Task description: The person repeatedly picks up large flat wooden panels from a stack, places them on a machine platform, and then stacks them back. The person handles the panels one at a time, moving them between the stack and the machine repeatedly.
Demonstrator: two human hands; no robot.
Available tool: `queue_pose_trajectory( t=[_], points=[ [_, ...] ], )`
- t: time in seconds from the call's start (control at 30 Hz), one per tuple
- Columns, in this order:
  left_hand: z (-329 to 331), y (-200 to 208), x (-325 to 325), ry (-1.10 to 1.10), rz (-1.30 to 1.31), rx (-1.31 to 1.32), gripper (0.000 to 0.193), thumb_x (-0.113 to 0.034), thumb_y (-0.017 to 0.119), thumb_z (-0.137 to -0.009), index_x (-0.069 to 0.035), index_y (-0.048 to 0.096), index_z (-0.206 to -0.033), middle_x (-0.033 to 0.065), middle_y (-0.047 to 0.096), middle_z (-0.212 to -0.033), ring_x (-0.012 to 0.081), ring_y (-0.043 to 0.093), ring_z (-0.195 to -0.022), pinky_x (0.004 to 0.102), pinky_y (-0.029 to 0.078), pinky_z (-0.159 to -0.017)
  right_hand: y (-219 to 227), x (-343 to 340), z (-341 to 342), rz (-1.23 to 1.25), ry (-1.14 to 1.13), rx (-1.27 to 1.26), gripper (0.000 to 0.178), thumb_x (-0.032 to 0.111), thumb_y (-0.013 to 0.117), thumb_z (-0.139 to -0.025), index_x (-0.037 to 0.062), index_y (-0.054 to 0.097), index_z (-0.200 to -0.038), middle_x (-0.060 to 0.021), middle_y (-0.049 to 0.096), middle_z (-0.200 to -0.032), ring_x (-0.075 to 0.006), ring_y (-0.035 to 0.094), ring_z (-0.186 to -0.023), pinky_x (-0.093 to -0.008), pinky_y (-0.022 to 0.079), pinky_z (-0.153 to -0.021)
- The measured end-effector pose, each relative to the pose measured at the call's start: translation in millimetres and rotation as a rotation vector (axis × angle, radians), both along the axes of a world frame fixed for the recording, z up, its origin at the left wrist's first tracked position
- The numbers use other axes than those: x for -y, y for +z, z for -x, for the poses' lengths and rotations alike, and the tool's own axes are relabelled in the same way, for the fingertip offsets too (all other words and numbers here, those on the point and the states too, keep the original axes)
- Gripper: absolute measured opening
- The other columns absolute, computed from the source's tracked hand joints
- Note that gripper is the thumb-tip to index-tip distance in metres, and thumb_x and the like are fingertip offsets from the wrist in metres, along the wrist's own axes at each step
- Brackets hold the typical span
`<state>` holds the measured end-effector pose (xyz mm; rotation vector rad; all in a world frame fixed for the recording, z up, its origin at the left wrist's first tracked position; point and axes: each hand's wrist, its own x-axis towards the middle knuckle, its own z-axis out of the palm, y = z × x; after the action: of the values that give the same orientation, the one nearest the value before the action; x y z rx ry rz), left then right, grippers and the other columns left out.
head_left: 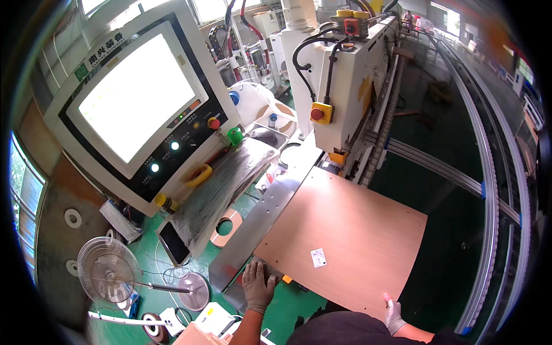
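A flat wood-coloured panel (345,236) with small holes along its edges lies on the machine's metal infeed table (270,215) and reaches back under the machine head. A white printed label (318,258) is stuck on its top face. My left hand (257,286), in a grey-brown glove, rests with fingers spread on the metal table beside the panel's near left corner. At the near right corner my right hand (393,313), in a pale glove with bare fingertips, grips the panel's edge. Its thumb is on top, and its other fingers are hidden underneath.
A control cabinet with a bright screen (138,98) stands at the left, above a plastic-covered shelf (224,184). The white machine body (339,98) carries a red stop button (317,114). Metal rails (489,201) run along the right. A fan (109,270) stands lower left.
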<state>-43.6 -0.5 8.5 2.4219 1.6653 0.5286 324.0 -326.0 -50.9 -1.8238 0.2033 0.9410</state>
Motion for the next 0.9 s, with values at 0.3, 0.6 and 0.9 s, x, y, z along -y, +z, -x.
queue_pose_trajectory(
  t=[0.3,0.6,0.9],
  points=[
    [-11,0,-8,0.06,0.027,-0.103,0.069,-0.053,0.07,-0.093,-0.011,0.06,-0.147,0.0169,0.053,-0.157,0.0402,0.043,-0.15,0.0557,0.027,-0.126,7,-68,-94,-0.362,-0.173,-0.22,0.048,0.031,0.079,-0.094,0.0068,0.063,-0.132,-0.0081,0.069,-0.116,-0.0262,0.071,-0.106,-0.0484,0.063,-0.091],
    [-13,0,-9,0.093,0.024,-0.105,0.067,-0.053,0.072,-0.091,-0.013,0.062,-0.143,0.0138,0.056,-0.155,0.0377,0.046,-0.147,0.0562,0.032,-0.121,6,-131,-195,-0.452,-0.118,-0.214,0.053,0.042,0.073,-0.098,0.0069,0.063,-0.137,-0.0094,0.072,-0.125,-0.0293,0.072,-0.113,-0.0472,0.06,-0.099],
    [-13,-1,-8,0.117,-0.008,-0.079,0.064,-0.051,0.072,-0.092,-0.013,0.063,-0.141,0.0132,0.057,-0.153,0.0386,0.049,-0.144,0.055,0.034,-0.122,-10,-181,-302,-0.571,-0.045,-0.183,0.057,0.042,0.061,-0.107,0.0095,0.051,-0.153,-0.0095,0.062,-0.146,-0.0289,0.063,-0.133,-0.0465,0.052,-0.11]
  ],
)
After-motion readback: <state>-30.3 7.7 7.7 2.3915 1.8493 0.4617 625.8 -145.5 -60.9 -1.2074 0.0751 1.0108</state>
